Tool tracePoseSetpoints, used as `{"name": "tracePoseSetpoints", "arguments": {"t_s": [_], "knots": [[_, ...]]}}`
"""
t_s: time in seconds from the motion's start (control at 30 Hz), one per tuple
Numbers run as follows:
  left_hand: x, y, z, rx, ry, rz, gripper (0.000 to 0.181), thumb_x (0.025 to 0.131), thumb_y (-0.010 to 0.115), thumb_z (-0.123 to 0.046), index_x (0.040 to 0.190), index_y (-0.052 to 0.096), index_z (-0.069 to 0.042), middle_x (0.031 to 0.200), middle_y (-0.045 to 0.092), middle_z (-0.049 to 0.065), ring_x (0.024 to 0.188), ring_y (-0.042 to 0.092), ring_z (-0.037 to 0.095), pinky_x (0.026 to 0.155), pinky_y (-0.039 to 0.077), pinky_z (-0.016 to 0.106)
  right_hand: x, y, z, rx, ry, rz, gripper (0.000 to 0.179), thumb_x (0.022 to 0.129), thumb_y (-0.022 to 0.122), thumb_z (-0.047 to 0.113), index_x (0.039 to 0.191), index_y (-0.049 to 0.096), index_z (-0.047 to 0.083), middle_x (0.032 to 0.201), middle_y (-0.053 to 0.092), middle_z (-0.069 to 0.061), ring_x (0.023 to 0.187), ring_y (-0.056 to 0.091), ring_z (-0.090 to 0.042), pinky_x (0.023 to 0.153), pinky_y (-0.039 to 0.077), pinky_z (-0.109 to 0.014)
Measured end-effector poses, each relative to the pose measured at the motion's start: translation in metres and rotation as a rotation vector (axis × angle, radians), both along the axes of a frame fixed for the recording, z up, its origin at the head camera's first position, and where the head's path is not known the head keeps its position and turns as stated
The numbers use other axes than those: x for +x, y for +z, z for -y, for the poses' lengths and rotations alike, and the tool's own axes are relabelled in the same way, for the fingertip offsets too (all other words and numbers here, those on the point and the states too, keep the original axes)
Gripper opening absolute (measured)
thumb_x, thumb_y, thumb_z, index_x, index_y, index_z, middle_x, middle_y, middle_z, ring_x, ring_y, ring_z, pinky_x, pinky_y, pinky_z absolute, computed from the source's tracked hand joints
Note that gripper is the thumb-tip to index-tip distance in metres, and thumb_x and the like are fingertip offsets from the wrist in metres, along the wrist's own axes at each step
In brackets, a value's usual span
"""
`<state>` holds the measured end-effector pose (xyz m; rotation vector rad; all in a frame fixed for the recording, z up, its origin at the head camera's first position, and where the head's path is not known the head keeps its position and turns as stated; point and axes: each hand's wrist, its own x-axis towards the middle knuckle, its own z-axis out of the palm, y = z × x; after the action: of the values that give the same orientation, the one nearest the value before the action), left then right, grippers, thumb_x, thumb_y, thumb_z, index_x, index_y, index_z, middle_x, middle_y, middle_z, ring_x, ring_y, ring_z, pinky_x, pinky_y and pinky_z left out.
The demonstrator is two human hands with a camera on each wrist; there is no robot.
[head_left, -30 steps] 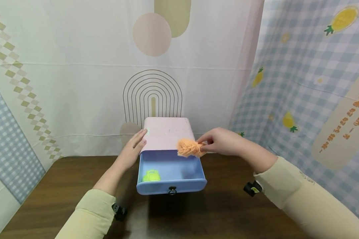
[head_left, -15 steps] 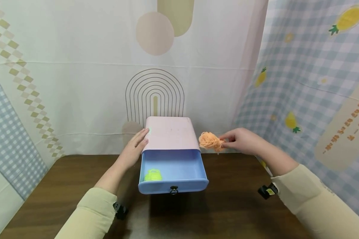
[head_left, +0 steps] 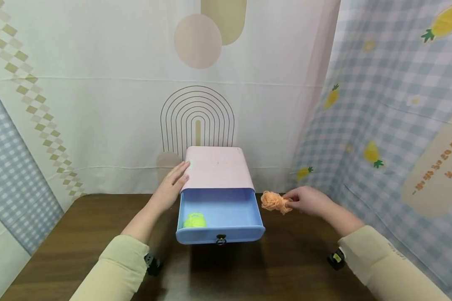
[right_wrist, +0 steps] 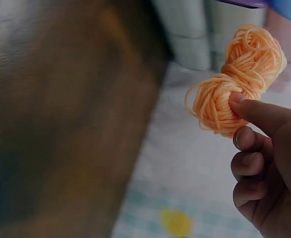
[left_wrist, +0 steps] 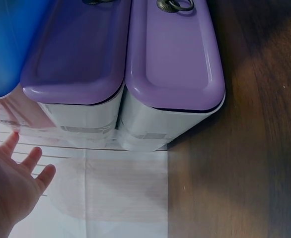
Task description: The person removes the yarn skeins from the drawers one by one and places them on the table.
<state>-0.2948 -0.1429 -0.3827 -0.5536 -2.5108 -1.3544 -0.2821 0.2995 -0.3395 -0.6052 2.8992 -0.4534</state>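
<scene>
A bundle of orange yarn [head_left: 274,201], tied in the middle, is pinched between the thumb and fingers of my right hand [head_left: 308,202], beside the right wall of the pulled-out blue drawer [head_left: 226,209]. In the right wrist view the thumb presses one lobe of the yarn [right_wrist: 252,59]. My left hand [head_left: 165,193] touches the left side of the pink drawer casing [head_left: 219,168], and its fingers look fairly straight in the left wrist view. A neon green bundle [head_left: 195,220] lies in the drawer's front left corner.
Purple drawer fronts [left_wrist: 178,59] with ring pulls sit below the blue one in the left wrist view. A ring pull [head_left: 221,239] hangs on the blue front. The brown wooden table [head_left: 98,242] meets a printed curtain [head_left: 113,125] behind.
My right hand has carried the orange yarn from above the drawer out to the right, then down beside it. The left hand stays at the casing.
</scene>
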Motion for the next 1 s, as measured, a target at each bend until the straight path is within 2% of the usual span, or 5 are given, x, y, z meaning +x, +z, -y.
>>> {"name": "tracePoseSetpoints", "arguments": {"t_s": [0.13,0.37,0.53,0.73,1.0], "knots": [[-0.001,-0.001,0.0,0.007,-0.008,-0.003,0.056,0.106,0.039,-0.045,0.156,0.033,-0.022,0.163,0.021,0.011,0.149,0.017,0.035,0.114,0.017,0.064,-0.004,-0.03,-0.005,0.065,0.047,-0.05,0.02,0.093,0.07,0.02,0.11,0.076,0.012,0.094,0.072,0.006,0.066,0.054,-0.004,0.061,0.046,-0.028],[-0.001,-0.001,-0.001,0.013,-0.008,-0.001,0.056,0.106,0.039,-0.045,0.156,0.033,-0.022,0.163,0.021,0.012,0.149,0.017,0.035,0.114,0.016,0.064,-0.008,-0.067,-0.009,0.151,0.043,-0.078,0.011,0.091,0.073,0.021,0.1,0.078,0.02,0.088,0.07,0.01,0.066,0.052,-0.004,0.06,0.046,-0.03],[-0.001,-0.001,-0.001,0.007,0.005,0.0,0.056,0.106,0.038,-0.046,0.156,0.033,-0.023,0.164,0.021,0.011,0.149,0.017,0.035,0.114,0.016,0.065,-0.011,-0.087,-0.012,0.239,0.046,-0.116,0.012,0.09,0.073,0.02,0.101,0.078,0.02,0.095,0.073,0.006,0.075,0.063,-0.008,0.066,0.053,-0.033],[-0.001,-0.001,-0.001,-0.001,0.004,0.0,0.056,0.106,0.038,-0.046,0.157,0.033,-0.022,0.164,0.021,0.011,0.149,0.017,0.035,0.114,0.016,0.064,-0.01,-0.097,-0.013,0.271,0.042,-0.131,0.014,0.088,0.075,0.02,0.101,0.078,0.017,0.098,0.073,0.003,0.085,0.068,-0.017,0.072,0.056,-0.038],[0.0,0.0,-0.001,0.004,0.008,0.01,0.056,0.106,0.038,-0.046,0.157,0.033,-0.024,0.164,0.021,0.011,0.149,0.017,0.036,0.113,0.016,0.066,-0.01,-0.096,-0.013,0.268,0.048,-0.117,0.021,0.088,0.076,0.02,0.108,0.077,0.016,0.102,0.074,0.001,0.092,0.069,-0.02,0.076,0.056,-0.041]]}}
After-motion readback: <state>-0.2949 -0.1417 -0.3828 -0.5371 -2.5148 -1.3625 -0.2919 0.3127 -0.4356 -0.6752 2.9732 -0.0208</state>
